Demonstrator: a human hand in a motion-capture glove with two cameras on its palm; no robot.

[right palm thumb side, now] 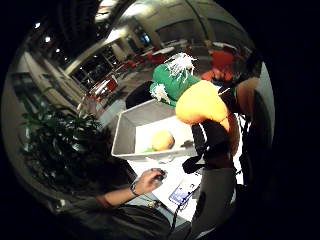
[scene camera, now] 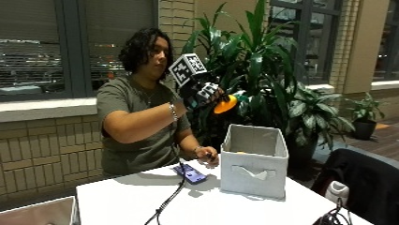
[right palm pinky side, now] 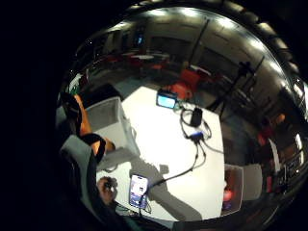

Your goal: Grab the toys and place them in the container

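In the outside view my gloved right hand [scene camera: 201, 93] is raised at shoulder height and grips an orange plush toy with a green top [scene camera: 225, 104]. The toy hangs above and behind the open grey fabric container [scene camera: 252, 164] on the white table [scene camera: 124, 197]. The thumb side palm view shows the toy's orange body [right palm thumb side: 200, 102] close to the palm, with the container [right palm thumb side: 125, 135] below it. A round orange toy [right palm thumb side: 162, 140] lies inside the container beside something green. The bare left hand [scene camera: 205, 154] rests on the table next to the container.
A phone [scene camera: 190, 173] lies on the table with a cable running to the front edge. A small camera [right palm pinky side: 167, 100] and a black cable hub [right palm pinky side: 196, 136] sit on the table's far side. Another grey bin [scene camera: 37, 213] stands at the near left. Plants [scene camera: 262, 61] are behind.
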